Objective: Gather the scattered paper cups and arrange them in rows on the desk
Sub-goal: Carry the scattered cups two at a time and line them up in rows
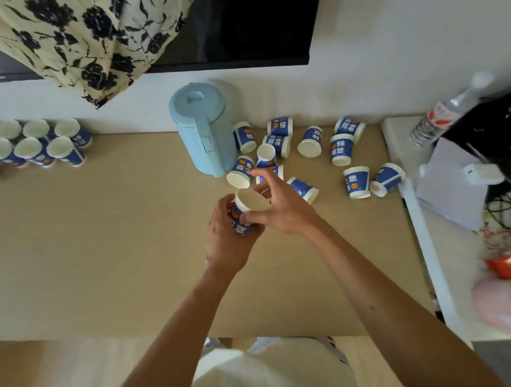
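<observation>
1. Nearest: left hand [225, 237] wrapped around the blue-printed wall of a paper cup [247, 209], fingers closed on it from the left and below; cup held just above the tan worktop [105, 242], open mouth tilted up and to the right.
2. Just beyond: right hand [278, 205] on the same cup from the right, thumb pressed to the wall under the rim, index finger [264, 175] stretched out past the rim toward the scattered pile.
3. Directly past that fingertip: a loose cluster of cups [278, 146], most lying on their sides, the closest one [241, 172] tipped over just beside the finger.
4. Left of the cluster, touching or nearly touching it: pale blue kettle [201, 128], upright, lid shut.
5. Further right: more tipped cups [357, 181], well apart from both hands, reaching toward the worktop's right edge.
6. Far left, along the back edge: upright cups in rows [34, 144], mouths up, standing side by side, well apart from the hands.
7. Far right: clear water bottle [440, 116], leaning.
</observation>
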`<state>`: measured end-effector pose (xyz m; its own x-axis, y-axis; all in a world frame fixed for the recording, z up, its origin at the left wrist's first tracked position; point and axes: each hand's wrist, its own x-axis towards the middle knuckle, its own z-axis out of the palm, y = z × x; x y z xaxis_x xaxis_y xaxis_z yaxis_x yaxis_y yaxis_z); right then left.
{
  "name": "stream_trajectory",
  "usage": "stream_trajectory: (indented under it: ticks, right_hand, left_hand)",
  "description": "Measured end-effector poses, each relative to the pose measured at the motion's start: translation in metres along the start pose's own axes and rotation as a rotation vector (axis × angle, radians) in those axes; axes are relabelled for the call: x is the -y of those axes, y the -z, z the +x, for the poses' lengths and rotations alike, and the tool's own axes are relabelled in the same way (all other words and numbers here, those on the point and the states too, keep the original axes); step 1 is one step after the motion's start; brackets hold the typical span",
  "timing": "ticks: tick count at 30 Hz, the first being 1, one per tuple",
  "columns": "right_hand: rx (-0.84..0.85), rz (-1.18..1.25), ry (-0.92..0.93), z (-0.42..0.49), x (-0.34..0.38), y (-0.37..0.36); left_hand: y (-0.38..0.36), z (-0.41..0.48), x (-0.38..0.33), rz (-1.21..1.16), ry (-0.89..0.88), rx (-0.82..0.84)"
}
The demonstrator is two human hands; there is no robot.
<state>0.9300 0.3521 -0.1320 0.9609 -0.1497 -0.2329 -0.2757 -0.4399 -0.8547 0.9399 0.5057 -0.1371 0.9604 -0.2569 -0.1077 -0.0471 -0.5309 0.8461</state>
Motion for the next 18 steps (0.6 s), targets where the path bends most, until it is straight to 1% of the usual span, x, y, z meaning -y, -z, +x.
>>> stream_trajectory:
  ticks: [3,5,6,7,8,9,10,11,12,14,16,18]
  right_hand:
    - [0.038,0.005,0.003,-0.005,0.002,0.008]
    - [0.079,0.112,-0.02,-0.001,-0.001,0.016]
    - [0.053,0.175,-0.04,0.004,-0.005,0.021]
    - [-0.018,0.205,-0.057,0.012,-0.011,0.024]
    - [-0.118,0.181,-0.065,0.02,-0.02,0.026]
    - [-0.226,0.089,-0.07,0.028,-0.03,0.027]
    - [-0.305,-0.053,-0.079,0.037,-0.042,0.027]
    - [-0.333,-0.216,-0.096,0.044,-0.053,0.026]
    - [-0.315,-0.365,-0.116,0.05,-0.064,0.023]
    - [-0.213,-0.575,-0.168,0.057,-0.086,0.017]
    - [-0.142,-0.69,-0.225,0.059,-0.107,0.011]
    - [-0.148,-0.76,-0.23,0.056,-0.124,0.005]
  left_hand:
    - [-0.002,0.0,-0.002,0.001,-0.01,-0.016]
    - [-0.002,0.001,0.0,0.006,0.014,-0.02]
    - [-0.001,0.002,0.0,0.005,0.028,-0.032]
    - [0.0,0.002,0.001,0.0,0.04,-0.048]
    - [0.001,0.002,0.003,-0.002,0.052,-0.061]
    - [0.002,0.001,0.004,-0.002,0.062,-0.071]
    - [0.003,0.0,0.005,-0.002,0.07,-0.077]
    - [0.003,-0.001,0.006,-0.002,0.077,-0.079]
    - [0.003,-0.002,0.006,-0.001,0.084,-0.079]
    - [0.004,-0.005,0.006,0.0,0.088,-0.082]
    - [0.006,-0.007,0.005,-0.002,0.087,-0.084]
    - [0.01,-0.009,0.004,-0.014,0.09,-0.088]
